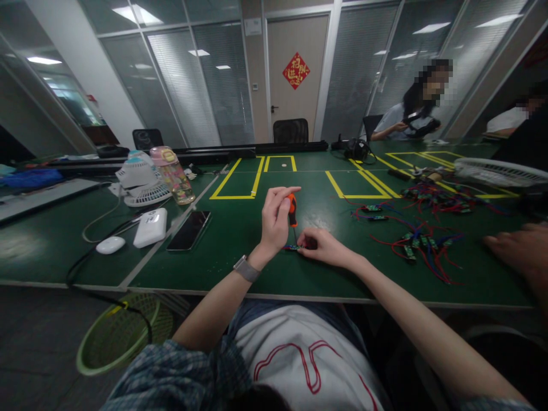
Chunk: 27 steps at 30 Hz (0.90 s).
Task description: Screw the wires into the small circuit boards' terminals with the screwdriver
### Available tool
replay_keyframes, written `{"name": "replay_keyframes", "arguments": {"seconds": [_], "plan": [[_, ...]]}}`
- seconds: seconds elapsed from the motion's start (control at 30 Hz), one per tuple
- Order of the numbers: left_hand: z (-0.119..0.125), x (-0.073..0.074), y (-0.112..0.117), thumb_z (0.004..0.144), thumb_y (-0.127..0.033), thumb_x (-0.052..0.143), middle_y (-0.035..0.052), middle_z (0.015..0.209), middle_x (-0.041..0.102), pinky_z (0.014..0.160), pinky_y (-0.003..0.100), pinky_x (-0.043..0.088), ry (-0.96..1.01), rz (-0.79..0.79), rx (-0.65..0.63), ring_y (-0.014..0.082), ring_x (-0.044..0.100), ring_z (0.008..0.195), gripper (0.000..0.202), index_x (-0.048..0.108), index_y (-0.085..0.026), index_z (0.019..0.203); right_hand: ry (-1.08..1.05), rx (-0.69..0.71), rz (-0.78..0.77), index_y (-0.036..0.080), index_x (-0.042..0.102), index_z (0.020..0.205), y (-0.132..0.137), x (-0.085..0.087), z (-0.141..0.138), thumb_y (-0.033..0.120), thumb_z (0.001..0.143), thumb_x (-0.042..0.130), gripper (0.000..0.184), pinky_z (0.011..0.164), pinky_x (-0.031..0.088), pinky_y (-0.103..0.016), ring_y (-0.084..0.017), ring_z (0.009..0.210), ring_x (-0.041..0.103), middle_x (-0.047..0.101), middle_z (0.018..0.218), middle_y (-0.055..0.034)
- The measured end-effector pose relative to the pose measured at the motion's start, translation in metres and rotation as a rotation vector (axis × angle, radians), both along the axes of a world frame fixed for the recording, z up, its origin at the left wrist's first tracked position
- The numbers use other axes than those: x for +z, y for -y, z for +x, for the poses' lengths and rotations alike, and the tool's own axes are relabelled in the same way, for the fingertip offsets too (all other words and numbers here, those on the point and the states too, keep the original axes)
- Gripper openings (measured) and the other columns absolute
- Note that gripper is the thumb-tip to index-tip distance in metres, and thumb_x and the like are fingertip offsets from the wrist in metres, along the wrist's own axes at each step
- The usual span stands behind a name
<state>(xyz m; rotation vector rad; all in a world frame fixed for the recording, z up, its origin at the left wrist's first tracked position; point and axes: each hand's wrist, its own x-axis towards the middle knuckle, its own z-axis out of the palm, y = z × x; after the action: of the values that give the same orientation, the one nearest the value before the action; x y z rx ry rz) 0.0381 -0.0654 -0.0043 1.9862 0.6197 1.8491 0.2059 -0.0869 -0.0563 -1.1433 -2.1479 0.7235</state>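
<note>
A white shirt (295, 357) with red lines is closest, before the near edge of the worktop (231, 257). Just past that edge I see the left hand (275, 220) gripping an orange-and-black screwdriver (293, 212), nearly upright, its shaft pointing down at a small circuit board (291, 248). The right hand (323, 247) pinches the board's right end; the board's long axis parallels the edge.

I look forward and down from the wearer's head. My view runs from near shirt (295, 342) to far door (295, 103).
</note>
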Motion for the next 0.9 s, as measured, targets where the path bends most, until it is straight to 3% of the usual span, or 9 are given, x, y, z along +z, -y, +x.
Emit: {"name": "replay_keyframes", "arguments": {"seconds": [0.1,0.23,0.43,0.67,0.77,0.9], "plan": [[0.0000,0.0000,-0.0007,0.100,-0.021,0.042,0.0054,0.103,0.063,0.087,0.031,0.048,0.015,-0.008,-0.011,0.0154,0.059,0.096,0.028,0.066,-0.023,0.115,0.000,0.007,0.005,0.015,0.061,0.081,-0.0004,-0.0006,0.0004,0.016,0.076,0.065,0.006,0.058,0.040,-0.024,-0.013,0.062,0.051,0.057,0.071,0.0006],[0.0018,-0.0009,-0.0005,0.098,-0.025,0.048,0.0058,0.104,0.060,0.078,0.026,0.049,0.020,-0.045,-0.003,0.0137,0.058,0.088,0.025,0.064,-0.022,0.117,-0.005,0.006,0.006,0.015,0.061,0.081,-0.0008,-0.0011,0.0004,0.016,0.076,0.065,0.007,0.057,0.040,-0.024,-0.013,0.061,0.051,0.057,0.070,0.0007],[0.0025,-0.0003,0.0010,0.091,-0.027,0.061,0.0045,0.098,0.054,0.076,0.026,0.050,0.032,-0.021,0.036,0.0147,0.057,0.091,0.012,0.067,-0.021,0.101,0.001,0.001,-0.003,0.016,0.061,0.081,0.0001,0.0011,-0.0004,0.016,0.076,0.065,0.007,0.057,0.039,-0.024,-0.012,0.061,0.050,0.057,0.070,0.0007],[0.0011,-0.0009,-0.0002,0.101,-0.028,0.041,0.0072,0.108,0.065,0.088,0.033,0.052,0.017,-0.067,-0.075,0.0179,0.062,0.101,0.028,0.065,-0.021,0.112,0.007,0.000,0.005,0.015,0.062,0.081,0.0008,0.0017,-0.0005,0.015,0.076,0.065,0.006,0.059,0.041,-0.024,-0.013,0.062,0.052,0.058,0.071,-0.0001],[0.0021,-0.0024,-0.0004,0.101,-0.030,0.042,0.0081,0.107,0.066,0.083,0.031,0.054,0.039,-0.125,-0.128,0.0171,0.065,0.096,0.028,0.063,-0.020,0.117,0.004,0.001,0.008,0.015,0.062,0.081,0.0002,0.0011,-0.0004,0.015,0.076,0.065,0.007,0.059,0.041,-0.025,-0.013,0.063,0.053,0.059,0.071,-0.0003],[0.0026,-0.0015,0.0011,0.097,-0.029,0.052,0.0059,0.102,0.063,0.077,0.027,0.051,0.014,-0.069,-0.062,0.0145,0.061,0.090,0.021,0.065,-0.022,0.112,-0.006,0.004,0.004,0.015,0.061,0.081,-0.0005,0.0000,-0.0002,0.014,0.076,0.065,0.007,0.058,0.040,-0.024,-0.013,0.062,0.052,0.058,0.071,0.0004]]}}
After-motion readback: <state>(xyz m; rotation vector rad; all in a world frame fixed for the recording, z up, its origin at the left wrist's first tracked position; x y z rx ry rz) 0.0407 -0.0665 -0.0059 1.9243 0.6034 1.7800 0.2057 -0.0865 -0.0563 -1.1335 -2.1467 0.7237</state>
